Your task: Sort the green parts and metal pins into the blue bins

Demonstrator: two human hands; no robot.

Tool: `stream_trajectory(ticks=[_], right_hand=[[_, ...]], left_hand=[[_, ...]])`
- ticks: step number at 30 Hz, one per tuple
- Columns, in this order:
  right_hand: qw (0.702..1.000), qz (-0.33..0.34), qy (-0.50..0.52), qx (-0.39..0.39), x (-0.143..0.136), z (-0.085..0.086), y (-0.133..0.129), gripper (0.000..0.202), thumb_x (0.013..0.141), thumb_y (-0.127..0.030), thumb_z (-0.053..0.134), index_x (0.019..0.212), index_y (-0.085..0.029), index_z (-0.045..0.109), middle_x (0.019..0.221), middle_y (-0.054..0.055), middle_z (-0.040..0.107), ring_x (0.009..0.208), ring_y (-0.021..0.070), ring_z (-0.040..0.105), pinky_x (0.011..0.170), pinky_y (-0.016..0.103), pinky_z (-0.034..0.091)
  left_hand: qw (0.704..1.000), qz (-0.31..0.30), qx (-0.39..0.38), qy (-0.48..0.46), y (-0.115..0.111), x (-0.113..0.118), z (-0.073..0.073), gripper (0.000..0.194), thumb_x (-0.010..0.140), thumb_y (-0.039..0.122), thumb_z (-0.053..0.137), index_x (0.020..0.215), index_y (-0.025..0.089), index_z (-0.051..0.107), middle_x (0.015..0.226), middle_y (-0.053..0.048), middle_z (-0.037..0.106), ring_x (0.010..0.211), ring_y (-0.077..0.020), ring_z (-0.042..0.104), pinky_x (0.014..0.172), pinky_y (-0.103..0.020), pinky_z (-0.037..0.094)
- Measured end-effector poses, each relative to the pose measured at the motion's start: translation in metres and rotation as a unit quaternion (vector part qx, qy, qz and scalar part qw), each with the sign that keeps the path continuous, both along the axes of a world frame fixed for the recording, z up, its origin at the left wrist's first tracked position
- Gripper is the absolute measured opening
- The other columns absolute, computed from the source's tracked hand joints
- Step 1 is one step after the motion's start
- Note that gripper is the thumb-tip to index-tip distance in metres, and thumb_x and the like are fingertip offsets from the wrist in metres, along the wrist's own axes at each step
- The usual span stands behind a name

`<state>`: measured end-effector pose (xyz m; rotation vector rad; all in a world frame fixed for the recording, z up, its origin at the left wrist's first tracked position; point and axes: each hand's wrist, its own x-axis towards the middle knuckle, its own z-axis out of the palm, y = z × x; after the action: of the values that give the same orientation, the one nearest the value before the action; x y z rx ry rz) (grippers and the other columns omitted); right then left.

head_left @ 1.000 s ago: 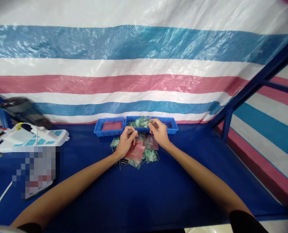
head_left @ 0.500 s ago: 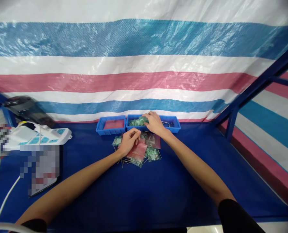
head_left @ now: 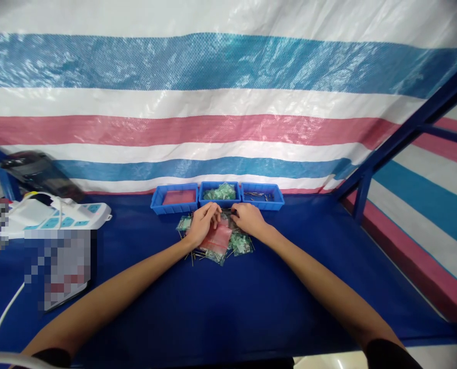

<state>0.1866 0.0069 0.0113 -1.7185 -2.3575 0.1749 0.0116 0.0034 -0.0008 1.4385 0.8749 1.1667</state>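
Note:
My left hand (head_left: 204,224) rests over the left part of a pile of small bags and pins, its fingers curled together. Whatever those fingers hold, if anything, is hidden. On the pile's right side, my right hand (head_left: 248,219) has its fingers bent down and closed, their tips out of sight. Between and below the hands lies a pink plastic bag (head_left: 218,239). A clear bag with green and metal pieces (head_left: 242,245) is just under my right hand. Loose thin metal pins (head_left: 199,254) stick out at the pile's lower left.
Behind the pile stand three blue bins: one with pink bags (head_left: 179,197), one with green bags (head_left: 222,191), one with metal pins (head_left: 259,196). At left are a white power strip (head_left: 85,215), a dark bottle (head_left: 39,171) and a partly blurred device (head_left: 68,271).
My right hand has come back from the middle bin of green bags, down to the pile. The left hand stays nearly in place. The view has shifted slightly.

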Motion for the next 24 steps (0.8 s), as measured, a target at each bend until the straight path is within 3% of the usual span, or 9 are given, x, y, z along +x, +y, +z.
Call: stream_trajectory(ticks=[7, 19, 24], right_hand=[[1.000, -0.008, -0.017, -0.012, -0.006, 0.003, -0.006, 0.020, 0.091, -0.016, 0.043, 0.095, -0.017, 0.063, 0.098, 0.010, 0.070, 0.090, 0.0224, 0.065, 0.073, 0.029, 0.043], [0.996, -0.011, -0.084, -0.034, -0.011, 0.013, -0.009, 0.021, 0.091, -0.018, 0.045, 0.106, -0.013, 0.059, 0.100, 0.016, 0.069, 0.087, 0.0272, 0.067, 0.070, 0.032, 0.045], [0.997, -0.005, -0.072, -0.033, -0.008, 0.013, -0.007, 0.018, 0.090, -0.018, 0.046, 0.100, -0.014, 0.061, 0.093, 0.015, 0.070, 0.083, 0.0261, 0.067, 0.068, 0.031, 0.043]], left_hand=[[1.000, 0.008, 0.011, -0.003, 0.001, -0.001, -0.003, 0.037, 0.092, 0.049, 0.047, 0.082, 0.014, 0.057, 0.062, 0.001, 0.055, 0.042, -0.0073, 0.048, 0.043, -0.020, 0.036], [1.000, 0.007, 0.021, 0.011, 0.001, 0.000, 0.000, 0.031, 0.092, 0.042, 0.048, 0.084, 0.015, 0.058, 0.066, 0.001, 0.055, 0.041, -0.0061, 0.047, 0.044, -0.020, 0.035], [1.000, 0.010, 0.023, 0.016, 0.001, 0.000, -0.001, 0.032, 0.092, 0.043, 0.049, 0.082, 0.015, 0.058, 0.066, 0.002, 0.055, 0.041, -0.0059, 0.047, 0.045, -0.020, 0.036]])
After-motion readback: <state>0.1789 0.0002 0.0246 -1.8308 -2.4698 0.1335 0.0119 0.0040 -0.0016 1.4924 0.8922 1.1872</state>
